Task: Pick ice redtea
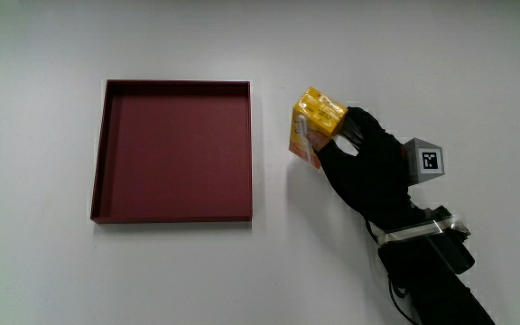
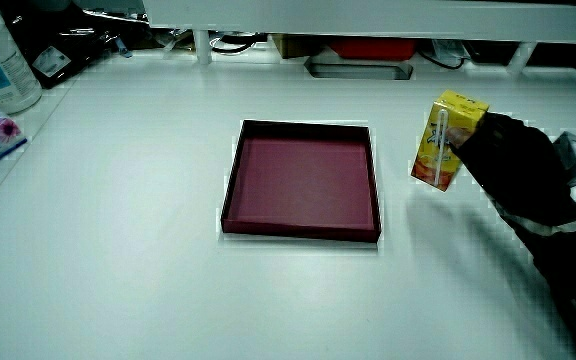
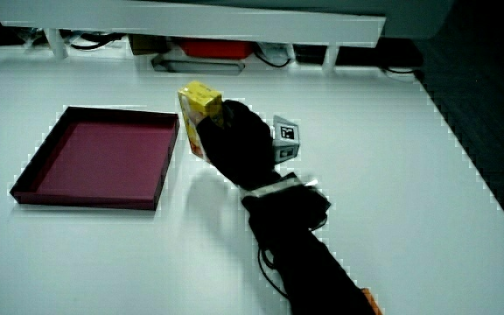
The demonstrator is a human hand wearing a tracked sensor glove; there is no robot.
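A shallow square dark red tray (image 1: 102, 153) with low walls lies on the white table (image 1: 43, 271), and nothing shows inside it. Just beside the tray, the hand (image 1: 368, 167) in its black glove has its fingers (image 1: 350, 126) wrapped around a small yellow and orange ice redtea carton (image 1: 314, 122). In both side views the carton (image 2: 446, 140) (image 3: 198, 114) stands upright in that grip, tilted a little, with its lower end clear of the table.

Shallow dark-red square tray (image 1: 174, 212) on the white table (image 1: 43, 271), nothing inside.
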